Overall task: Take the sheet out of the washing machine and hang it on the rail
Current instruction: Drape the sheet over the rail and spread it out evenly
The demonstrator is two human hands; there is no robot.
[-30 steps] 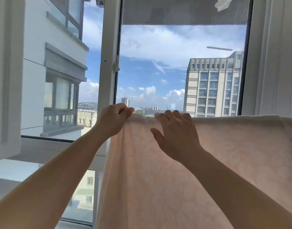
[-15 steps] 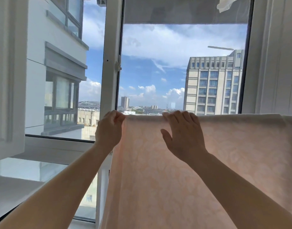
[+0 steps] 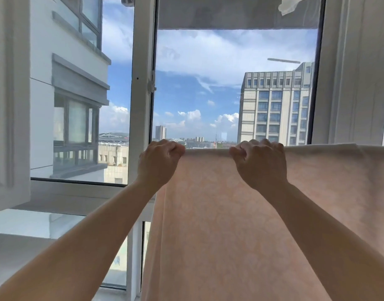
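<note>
A pale pink patterned sheet (image 3: 219,224) hangs in front of the window, draped over a horizontal line at its top edge; the rail itself is hidden under the fabric. My left hand (image 3: 159,164) grips the sheet's top left corner. My right hand (image 3: 259,164) is closed on the top edge a little to the right, fingers curled over the fold. The sheet runs off the right side of the view and down past the bottom. The washing machine is out of view.
A white window frame post (image 3: 141,83) stands just left of the sheet. The sill (image 3: 67,192) and a white ledge (image 3: 19,253) lie lower left. A wall or curtain (image 3: 358,72) fills the right. A white cloth scrap (image 3: 289,4) hangs at the top.
My right hand went from flat with fingers over the top edge to a closed grip on it. My left hand slid left to the corner, and the top edge now lies straighter.
</note>
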